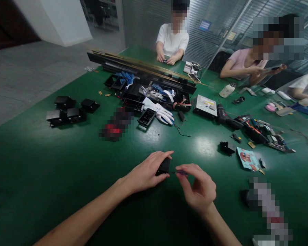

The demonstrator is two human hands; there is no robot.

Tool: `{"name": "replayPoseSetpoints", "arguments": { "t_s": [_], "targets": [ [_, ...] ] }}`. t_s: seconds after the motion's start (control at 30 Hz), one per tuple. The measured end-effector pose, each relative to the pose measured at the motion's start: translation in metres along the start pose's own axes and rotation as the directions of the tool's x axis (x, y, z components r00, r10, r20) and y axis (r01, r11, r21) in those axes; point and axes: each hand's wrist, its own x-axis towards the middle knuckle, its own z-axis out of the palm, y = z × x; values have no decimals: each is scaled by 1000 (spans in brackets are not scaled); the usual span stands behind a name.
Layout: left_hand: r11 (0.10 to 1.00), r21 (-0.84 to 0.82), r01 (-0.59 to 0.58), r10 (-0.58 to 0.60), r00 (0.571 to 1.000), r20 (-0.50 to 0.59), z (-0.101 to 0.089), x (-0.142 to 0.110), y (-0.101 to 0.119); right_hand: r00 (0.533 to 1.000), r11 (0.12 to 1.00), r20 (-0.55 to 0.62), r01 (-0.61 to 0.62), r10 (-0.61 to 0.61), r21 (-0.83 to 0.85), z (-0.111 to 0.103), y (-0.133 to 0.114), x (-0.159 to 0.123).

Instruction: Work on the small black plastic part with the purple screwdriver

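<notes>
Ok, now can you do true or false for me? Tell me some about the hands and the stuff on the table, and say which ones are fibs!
1. The left hand holds a small black boxy part. True.
2. The right hand holds nothing. False: it pinches a slim tool with a purple handle.
3. A white fabric glove lies left of the flat, silver-topped black box. True.
4. The light-blue printed packet is under the left hand. False: it lies on the glossy green table, to the right of both hands.
5. A person in a white top is at the far side of the table. True.
</notes>
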Motion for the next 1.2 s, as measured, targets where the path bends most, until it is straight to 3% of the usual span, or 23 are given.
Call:
{"name": "replayPoseSetpoints", "arguments": {
  "t_s": [0.1,0.3,0.5,0.7,0.9,1.07,1.2],
  "targets": [
    [1000,3,-3,3,1000,-1,0,0,0,998,999,45,45,-45,-7,-3,-2,5],
    [1000,15,-5,5,1000,4,0,0,0,998,988,-6,65,-66,-140,-6,-9,8],
    [1000,18,-13,13,1000,2,1,0,-1,995,997,54,81,-80,-18,-6,-10,8],
    [1000,22,-9,9,1000,7,1,0,-1,998,993,2,70,-70,-94,-7,-10,12],
    [999,37,-14,13,1000,7,1,0,-1,992,994,93,87,-81,-62,-7,-14,14],
    [1000,30,-5,4,1000,12,0,0,1,997,995,39,64,-61,-77,-5,-13,13],
    [999,32,-9,9,1000,10,0,0,1,995,998,83,55,-51,-44,-5,-13,14]
  ]
}}
